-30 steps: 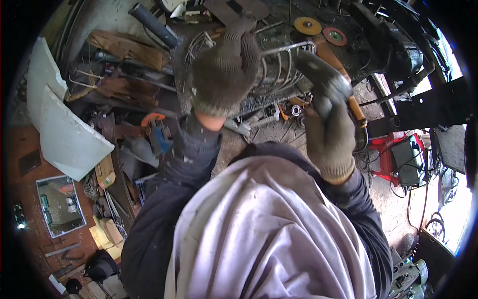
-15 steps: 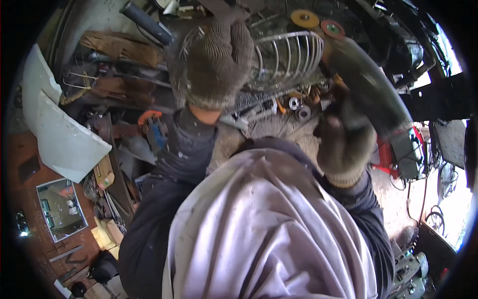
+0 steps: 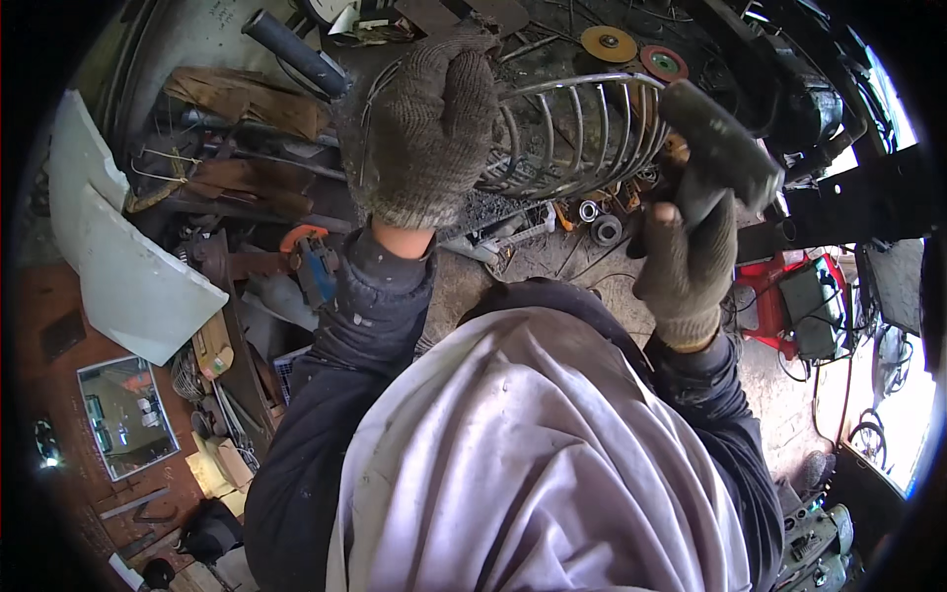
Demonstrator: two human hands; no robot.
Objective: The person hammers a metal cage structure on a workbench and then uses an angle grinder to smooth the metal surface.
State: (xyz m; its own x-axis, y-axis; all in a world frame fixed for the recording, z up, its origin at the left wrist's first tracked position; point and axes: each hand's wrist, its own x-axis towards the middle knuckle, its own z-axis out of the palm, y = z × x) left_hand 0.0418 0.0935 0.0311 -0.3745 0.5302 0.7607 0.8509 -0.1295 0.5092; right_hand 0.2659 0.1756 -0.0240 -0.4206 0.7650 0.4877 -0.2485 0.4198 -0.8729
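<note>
My left hand (image 3: 426, 138), in a knitted work glove, is closed over the left end of a curved basket-like frame (image 3: 582, 128) of bent metal rods. Its fingertips are hidden from above. Rods stick out on both sides of the glove. My right hand (image 3: 691, 266), gloved too, is wrapped round the handle of a hammer. The hammer's thick dark head (image 3: 725, 143) hangs beside the right end of the frame; I cannot tell whether they touch. Most of the handle is hidden by the fist.
Two round abrasive discs, one yellow (image 3: 609, 42) and one red-rimmed (image 3: 664, 63), lie behind the frame. Ring-shaped metal parts (image 3: 606, 230) sit in front of it. At left are pale curved panels (image 3: 148, 266) and a dark pipe (image 3: 294, 51). A red crate (image 3: 764, 296) stands at right.
The hammer head has come down from a raised, blurred position near the camera and is now lower beside the frame. The rod frame has shifted slightly right. My left hand stays nearly in place.
</note>
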